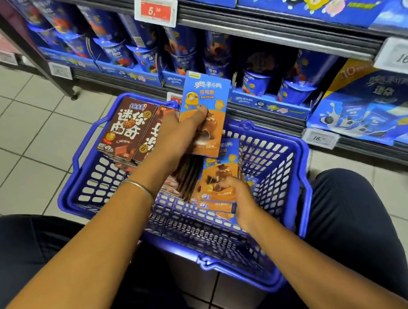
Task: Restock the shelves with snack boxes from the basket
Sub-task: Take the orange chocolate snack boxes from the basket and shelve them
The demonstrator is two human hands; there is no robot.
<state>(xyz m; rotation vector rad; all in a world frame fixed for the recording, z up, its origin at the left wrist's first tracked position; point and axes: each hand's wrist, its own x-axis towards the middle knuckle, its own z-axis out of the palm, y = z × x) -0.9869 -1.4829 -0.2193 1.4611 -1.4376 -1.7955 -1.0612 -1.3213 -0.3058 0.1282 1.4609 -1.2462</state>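
Since the shelves (271, 28) rise just beyond the far rim of the basket (273, 162), the next move is judged a short reach up and away from the person.

Shelves: blue display trays of snack cups (182, 59); price tags (156, 9) on the rails.

Basket: blue mesh, set between the person's knees. Contents: brown snack boxes (126, 129) standing in the far-left corner; blue-and-orange boxes (217, 176) stacked along the right side; darker packs between, not legible.

Held box (204, 95): blue-and-orange, raised over the basket's far edge, long axis pointing up toward the shelves, slightly tilted.

Left hand (181, 134): pinches the held box's lower half, thumb on the front face; the nearer hand to the shelves.

Right hand (239, 199): low in the basket, fingers curled on the top box of the stack.

Bracelet (140, 188): left wrist.
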